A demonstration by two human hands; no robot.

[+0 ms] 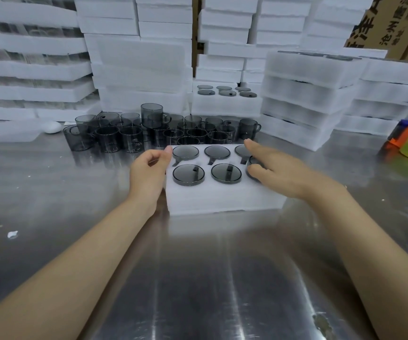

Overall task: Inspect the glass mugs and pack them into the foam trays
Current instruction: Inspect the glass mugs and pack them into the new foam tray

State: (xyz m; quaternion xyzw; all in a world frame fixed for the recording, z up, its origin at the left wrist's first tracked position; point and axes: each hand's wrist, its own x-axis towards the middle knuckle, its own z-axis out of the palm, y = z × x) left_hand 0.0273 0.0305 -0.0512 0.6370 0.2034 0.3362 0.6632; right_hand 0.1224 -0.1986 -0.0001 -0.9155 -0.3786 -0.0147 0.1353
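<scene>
Left hand (149,168) rests against the left edge of the white foam tray (222,197), with fingers curled and the thumb tip touching the top corner of the tray. Right hand (274,168) lies over the right end of the same tray, fingers relaxed and spread, covering part of the two right pockets. This tray stands on the shiny metal tabletop (198,278) and holds six smoky grey glass mugs (188,174) in two rows of three. Just behind it stands a crowd of loose grey glass mugs (129,137), one of them stacked higher. Tall stacks of white foam trays (139,69) fill the back, and a cardboard box (394,23) shows at the top right
</scene>
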